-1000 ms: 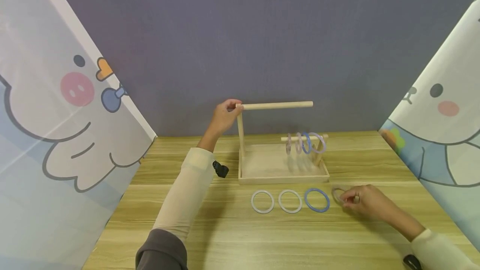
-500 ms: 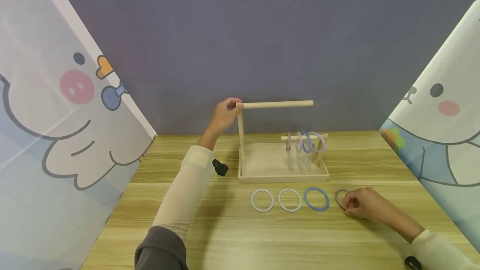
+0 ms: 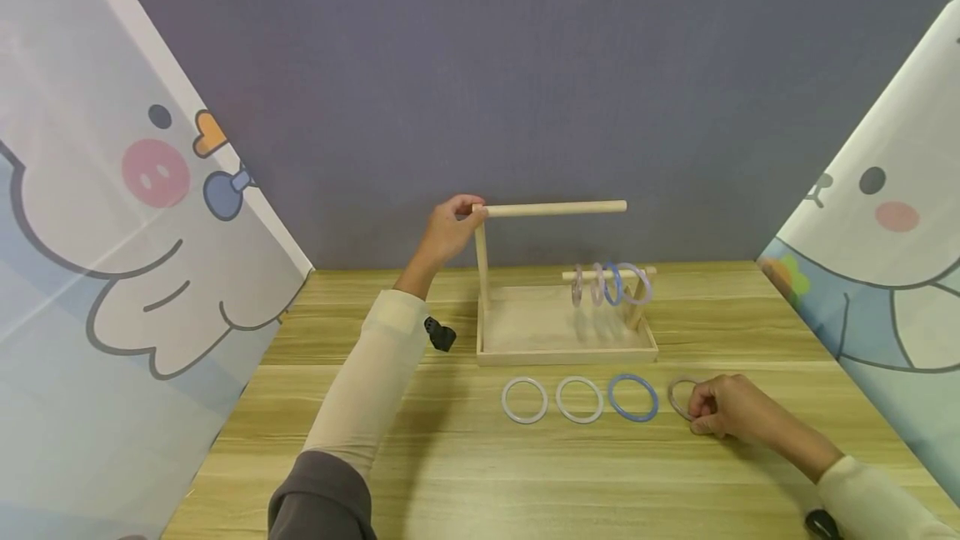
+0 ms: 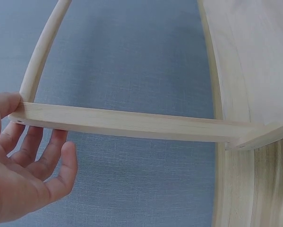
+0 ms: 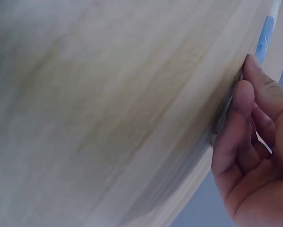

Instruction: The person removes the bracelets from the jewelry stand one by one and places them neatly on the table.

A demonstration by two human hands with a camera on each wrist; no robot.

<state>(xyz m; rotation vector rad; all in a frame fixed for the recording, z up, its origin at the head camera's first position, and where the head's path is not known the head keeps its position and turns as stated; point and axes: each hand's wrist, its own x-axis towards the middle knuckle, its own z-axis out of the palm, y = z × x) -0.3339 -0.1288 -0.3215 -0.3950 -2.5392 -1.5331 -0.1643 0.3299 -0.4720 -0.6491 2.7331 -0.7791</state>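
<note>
My left hand [image 3: 452, 232] holds the top corner of a wooden rack [image 3: 482, 261], where the tall post meets the upper bar. In the left wrist view the thumb lies on one side of the post [image 4: 122, 120] and fingers on the other. Down on the table, my right hand [image 3: 731, 408] pinches the right edge of a greyish-brown bangle [image 3: 675, 394]. Fingers cover part of that bangle. To its left lie a blue bangle [image 3: 633, 398] and two whitish bangles [image 3: 579, 400], flat in a row. The right wrist view shows thumb and fingertips close together at the table surface.
Several bangles, among them a blue bangle [image 3: 612, 284] and a lilac bangle [image 3: 637, 285], hang on the rack's lower bar [image 3: 567, 277]. The upper bar [image 3: 570, 208] bears none. The rack's tray base [image 3: 566, 358] stands behind the row. A grey wall [image 3: 480, 90] rises behind.
The greyish-brown bangle has shifted slightly right and now lies flatter on the table, with my right hand still at its edge. My left hand stays at the rack's corner.
</note>
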